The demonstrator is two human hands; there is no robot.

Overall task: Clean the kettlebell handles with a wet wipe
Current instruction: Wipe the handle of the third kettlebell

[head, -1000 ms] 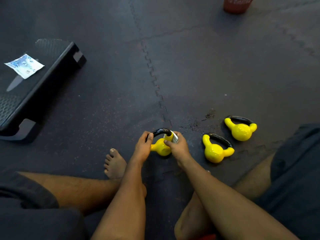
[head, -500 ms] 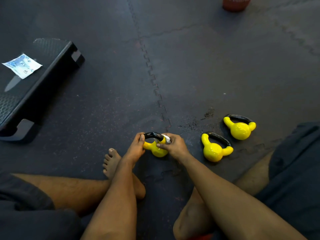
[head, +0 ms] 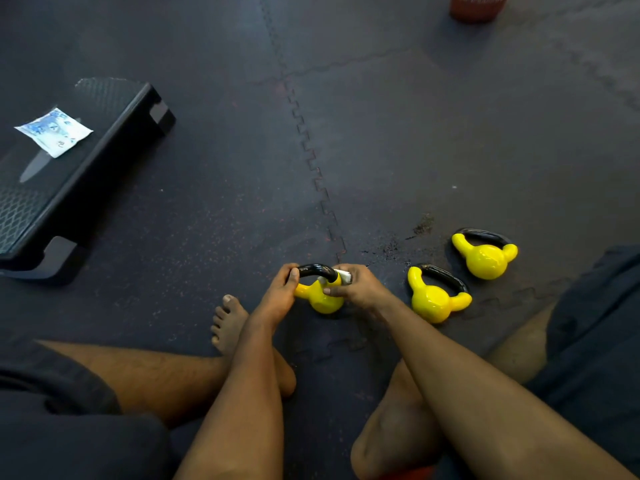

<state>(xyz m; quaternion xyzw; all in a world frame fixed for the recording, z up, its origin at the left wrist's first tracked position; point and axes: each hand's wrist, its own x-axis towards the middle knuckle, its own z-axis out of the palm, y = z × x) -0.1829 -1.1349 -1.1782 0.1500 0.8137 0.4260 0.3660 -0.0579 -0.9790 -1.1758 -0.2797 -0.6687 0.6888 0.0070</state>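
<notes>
Sitting on the floor with legs folded, the person works on the nearest kettlebell, which rests on the dark mat just ahead of a bare foot. The left hand has its grip closed around the left end of the black handle, most likely to pin the small weight so it cannot roll or twist under the rubbing. The right hand has its grip pinched on a folded wet wipe, pressed against the right end of that handle where black meets yellow; holding the wipe bunched between fingers and thumb lets it wrap the curve of the bar. Only a white corner of the wipe shows, so how far it goes round the bar I cannot tell.

Two more yellow kettlebells lie to the right, the second kettlebell near the right forearm and the third kettlebell just beyond it, both tipped so their handles face away, lined up within reach, presumably in a queue. A black step platform sits well apart on the left with a wipe sachet lying on top, set aside out of the way. By my judgement the first handle is midway through cleaning.
</notes>
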